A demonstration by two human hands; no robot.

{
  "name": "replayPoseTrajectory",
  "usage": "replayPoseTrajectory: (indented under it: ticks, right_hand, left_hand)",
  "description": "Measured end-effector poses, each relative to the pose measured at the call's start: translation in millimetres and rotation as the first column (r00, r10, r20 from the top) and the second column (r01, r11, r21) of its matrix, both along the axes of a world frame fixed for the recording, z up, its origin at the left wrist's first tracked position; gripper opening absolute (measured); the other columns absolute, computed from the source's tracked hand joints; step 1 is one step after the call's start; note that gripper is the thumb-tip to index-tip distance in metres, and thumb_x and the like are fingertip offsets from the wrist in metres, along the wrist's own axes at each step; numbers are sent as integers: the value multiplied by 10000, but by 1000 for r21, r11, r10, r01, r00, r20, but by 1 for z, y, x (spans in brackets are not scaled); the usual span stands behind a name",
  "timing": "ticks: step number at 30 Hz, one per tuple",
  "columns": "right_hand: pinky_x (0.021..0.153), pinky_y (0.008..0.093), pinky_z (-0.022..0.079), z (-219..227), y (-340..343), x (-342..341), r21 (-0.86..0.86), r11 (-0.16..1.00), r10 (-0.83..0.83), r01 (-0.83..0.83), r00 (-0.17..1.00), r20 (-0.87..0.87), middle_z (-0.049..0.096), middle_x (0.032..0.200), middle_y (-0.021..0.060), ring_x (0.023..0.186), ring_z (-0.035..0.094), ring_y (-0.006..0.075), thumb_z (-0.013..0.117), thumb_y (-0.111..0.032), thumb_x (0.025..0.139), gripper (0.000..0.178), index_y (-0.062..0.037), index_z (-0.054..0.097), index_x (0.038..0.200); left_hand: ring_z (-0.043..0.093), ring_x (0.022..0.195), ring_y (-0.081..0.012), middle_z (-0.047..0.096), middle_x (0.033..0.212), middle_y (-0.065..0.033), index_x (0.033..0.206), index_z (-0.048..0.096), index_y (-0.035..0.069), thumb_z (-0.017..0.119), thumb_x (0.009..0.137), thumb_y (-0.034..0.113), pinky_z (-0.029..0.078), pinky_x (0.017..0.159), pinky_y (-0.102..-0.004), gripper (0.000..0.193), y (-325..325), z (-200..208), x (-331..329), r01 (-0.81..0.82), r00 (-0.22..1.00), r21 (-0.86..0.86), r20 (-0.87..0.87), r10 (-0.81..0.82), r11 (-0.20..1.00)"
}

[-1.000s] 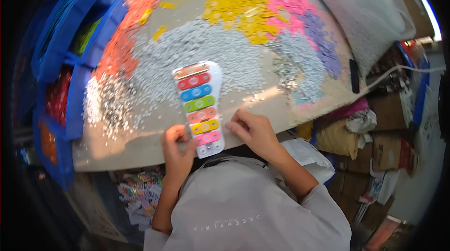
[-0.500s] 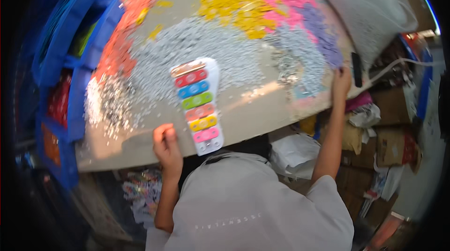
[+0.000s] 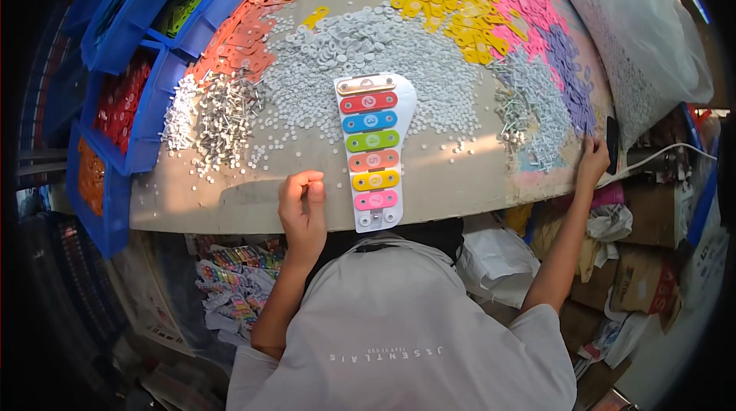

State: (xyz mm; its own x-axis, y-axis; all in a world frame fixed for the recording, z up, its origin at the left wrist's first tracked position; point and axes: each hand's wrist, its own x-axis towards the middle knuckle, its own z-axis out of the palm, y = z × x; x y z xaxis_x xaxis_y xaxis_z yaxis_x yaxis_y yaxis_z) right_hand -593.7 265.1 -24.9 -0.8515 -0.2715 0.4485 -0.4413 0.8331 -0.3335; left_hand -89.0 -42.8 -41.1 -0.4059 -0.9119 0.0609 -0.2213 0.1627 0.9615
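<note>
A toy xylophone (image 3: 406, 104) lies on the table in front of me, its white base carrying a column of coloured bars from gold at the far end to pink at the near end. Two bare holes with a small metal piece between them show at its near end. Just left of it, my left hand (image 3: 303, 212) rests with curled fingers; whatever they may hold is hidden. Far to the right, my right hand (image 3: 593, 162) has its fingertips closed at the near end of the purple bars (image 3: 569, 77), seemingly on one of them.
White washers (image 3: 345, 50) spread across the table, with screws (image 3: 226, 116) to their left and more pins (image 3: 540, 116) to the right. Orange bars (image 3: 245, 35), yellow bars (image 3: 445, 1) and pink bars (image 3: 525, 8) lie beyond. Blue bins (image 3: 157, 116) line the left; a sack (image 3: 629, 43) stands right.
The whole view has shifted, so table, xylophone and both hands appear farther right. The right hand stays by the purple bars; the left hand stays curled beside the xylophone.
</note>
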Motion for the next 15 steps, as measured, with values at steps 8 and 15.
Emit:
replayPoseTrajectory:
  ticks: [8, 15]
  right_hand:
    - [636, 290, 482, 37, -88, 115, -477, 862, 314, -171, 919, 238, 657, 817, 65, 695, 592, 127, 518, -216, 1061, 237, -29, 590, 936]
    - [611, 219, 494, 86, -161, 265, -633, 750, 661, -190, 237, 712, 655, 741, 25, 675, 620, 68, 597, -107, 1012, 105, -10, 595, 973]
  left_hand:
    - [565, 823, -115, 602, 982, -62, 1083, 617, 3, 586, 1033, 180, 473, 750, -267, 186, 0, -2, 5, -10, 1000, 6, -13, 10, 1000]
    - [565, 799, -94, 598, 950, -42, 1106, 609, 4, 602, 1022, 151, 469, 742, -252, 169, 3, 5, 3, 7, 996, 50, -93, -3, 999]
